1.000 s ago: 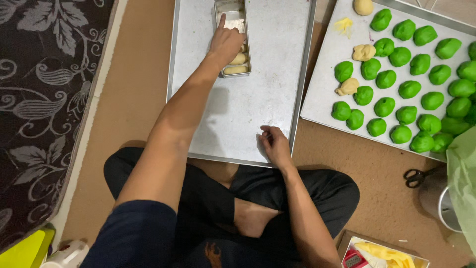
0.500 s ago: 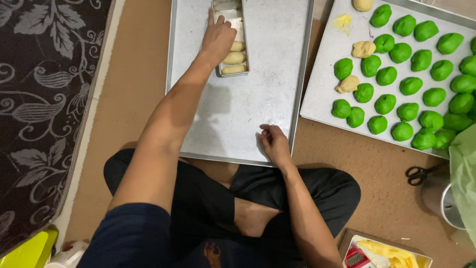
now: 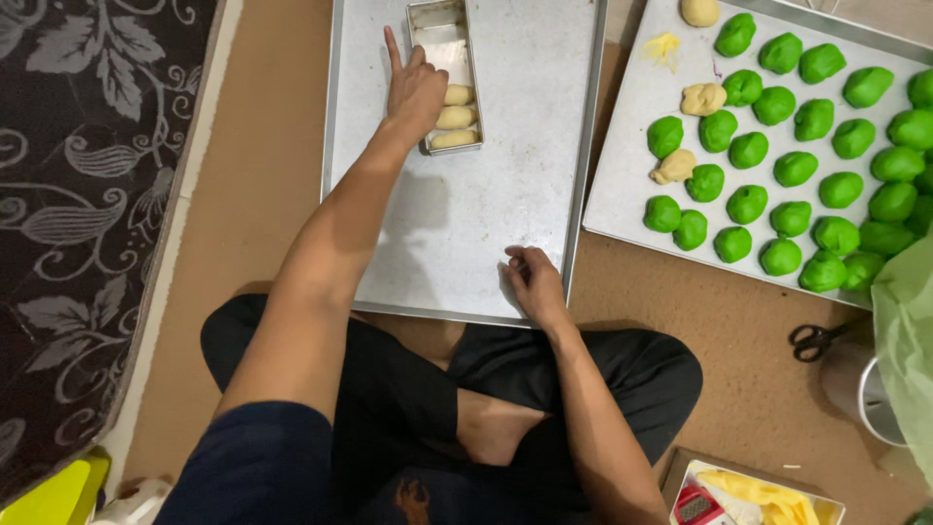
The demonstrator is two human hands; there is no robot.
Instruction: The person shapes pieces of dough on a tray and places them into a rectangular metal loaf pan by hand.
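Person sat cross-legged on a brown floor (image 3: 262, 146), with a dark floral-patterned mat (image 3: 87, 194) off to the left. Large flat rectangular silver baking tray (image 3: 466, 224) lay straight ahead; a second silver tray (image 3: 632, 165) to its right carried rows of round green dough balls (image 3: 777, 146) plus a few pale ones. Small narrow rectangular metal loaf tin (image 3: 442, 44) stood near the far end of the big tray, holding three pale cream dough rolls (image 3: 457, 117) packed side by side at its near end, far end bare. Left hand (image 3: 416, 89) was at the tin's left wall, index finger pointing away, other fingers loosely curled beside the rolls, gripping nothing that showed. Right hand (image 3: 533, 277) rested on the tray's near right corner, fingers bent, seemingly pinning the rim. Judged best handling: keep the right hand bracing the tray, nudge rolls gently with fingertips so they sit snug, touching, undented. Black scissors (image 3: 816, 340) lay well apart on the right.
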